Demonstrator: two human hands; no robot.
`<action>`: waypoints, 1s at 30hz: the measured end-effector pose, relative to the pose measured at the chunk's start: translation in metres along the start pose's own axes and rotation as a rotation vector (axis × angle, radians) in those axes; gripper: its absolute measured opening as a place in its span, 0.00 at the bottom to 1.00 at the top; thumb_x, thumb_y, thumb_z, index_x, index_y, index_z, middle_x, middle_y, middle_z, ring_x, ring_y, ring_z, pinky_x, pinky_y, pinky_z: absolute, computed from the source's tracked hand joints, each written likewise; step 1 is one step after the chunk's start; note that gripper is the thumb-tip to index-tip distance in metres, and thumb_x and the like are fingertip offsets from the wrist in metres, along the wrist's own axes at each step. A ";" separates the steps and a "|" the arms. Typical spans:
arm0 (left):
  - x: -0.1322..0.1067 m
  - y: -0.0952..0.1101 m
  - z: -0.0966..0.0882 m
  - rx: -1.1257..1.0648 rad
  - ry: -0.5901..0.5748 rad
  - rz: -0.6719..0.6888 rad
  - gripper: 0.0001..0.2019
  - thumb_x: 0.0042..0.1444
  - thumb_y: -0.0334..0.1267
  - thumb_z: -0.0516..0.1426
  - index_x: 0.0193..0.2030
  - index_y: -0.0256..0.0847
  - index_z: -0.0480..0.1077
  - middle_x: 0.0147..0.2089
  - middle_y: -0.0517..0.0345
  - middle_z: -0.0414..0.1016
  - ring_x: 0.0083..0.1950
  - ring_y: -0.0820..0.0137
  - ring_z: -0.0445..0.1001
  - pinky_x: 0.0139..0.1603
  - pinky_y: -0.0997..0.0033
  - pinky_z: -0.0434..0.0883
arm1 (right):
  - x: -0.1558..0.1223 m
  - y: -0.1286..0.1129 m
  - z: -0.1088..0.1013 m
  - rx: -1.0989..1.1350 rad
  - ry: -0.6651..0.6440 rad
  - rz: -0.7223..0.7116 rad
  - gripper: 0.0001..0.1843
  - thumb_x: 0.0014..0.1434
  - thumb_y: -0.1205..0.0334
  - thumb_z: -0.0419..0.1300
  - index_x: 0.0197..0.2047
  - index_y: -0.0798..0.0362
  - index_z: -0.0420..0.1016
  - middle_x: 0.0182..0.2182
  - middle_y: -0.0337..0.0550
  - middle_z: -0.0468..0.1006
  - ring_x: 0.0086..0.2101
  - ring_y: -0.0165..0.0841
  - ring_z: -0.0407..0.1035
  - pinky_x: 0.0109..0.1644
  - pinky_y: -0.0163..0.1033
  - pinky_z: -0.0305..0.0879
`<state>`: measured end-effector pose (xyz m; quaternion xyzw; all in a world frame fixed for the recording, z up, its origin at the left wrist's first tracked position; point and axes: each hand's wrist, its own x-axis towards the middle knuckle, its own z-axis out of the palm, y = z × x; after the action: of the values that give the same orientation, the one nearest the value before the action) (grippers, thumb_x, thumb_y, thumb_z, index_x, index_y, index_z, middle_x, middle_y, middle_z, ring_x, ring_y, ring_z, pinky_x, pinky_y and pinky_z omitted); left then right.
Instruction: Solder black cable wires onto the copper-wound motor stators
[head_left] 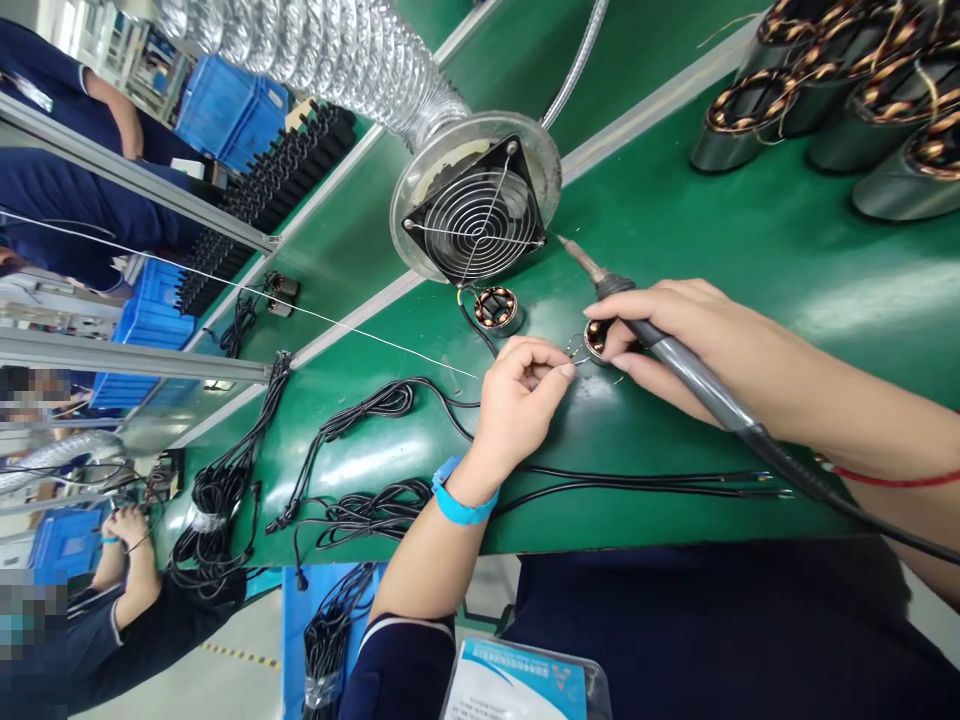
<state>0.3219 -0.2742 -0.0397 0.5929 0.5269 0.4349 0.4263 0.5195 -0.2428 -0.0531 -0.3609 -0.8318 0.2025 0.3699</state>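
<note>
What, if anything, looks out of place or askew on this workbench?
Nothing looks spilled or broken. The black cables sprawl loosely, some hanging over the front edge of the green bench. The soldering iron in the right hand points its tip away from the small stator, toward the fan, while the left hand pinches a thin wire.

The glossy green bench (750, 260) is split lengthwise by a pale grey strip (645, 115). Bundled black cables (360, 405) sprawl over its near-left part, and straight black leads (637, 482) run along the front edge. A black grilled fan in a round clear housing (476, 215) stands mid-bench, with a small copper-wound ring stator (496, 307) just beside it and a second ring stator (596, 338) near that. Grey metal cylinders with copper windings (825, 90) cluster at the far right.
</note>
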 end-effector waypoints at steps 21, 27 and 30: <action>-0.001 -0.008 0.007 -0.048 0.002 0.006 0.04 0.54 0.35 0.62 0.30 0.38 0.73 0.36 0.57 0.71 0.33 0.77 0.68 0.32 0.76 0.68 | -0.007 -0.010 -0.004 -0.039 0.141 0.071 0.22 0.67 0.61 0.56 0.64 0.48 0.64 0.43 0.42 0.80 0.46 0.40 0.74 0.52 0.47 0.69; -0.002 -0.011 0.013 -0.079 0.021 0.047 0.04 0.55 0.34 0.62 0.31 0.37 0.72 0.36 0.57 0.70 0.32 0.78 0.68 0.30 0.78 0.67 | -0.038 -0.038 -0.020 -0.008 0.286 0.280 0.15 0.70 0.54 0.57 0.56 0.47 0.73 0.42 0.42 0.81 0.40 0.34 0.77 0.45 0.41 0.74; -0.002 -0.012 0.014 -0.047 0.038 0.057 0.04 0.56 0.33 0.62 0.31 0.37 0.72 0.36 0.58 0.70 0.32 0.79 0.67 0.30 0.79 0.67 | -0.060 -0.035 -0.020 0.053 0.308 0.342 0.10 0.64 0.51 0.63 0.44 0.47 0.75 0.39 0.45 0.80 0.35 0.35 0.77 0.39 0.43 0.74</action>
<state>0.3323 -0.2757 -0.0550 0.5891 0.5074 0.4702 0.4175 0.5469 -0.3089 -0.0474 -0.5133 -0.6868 0.2264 0.4622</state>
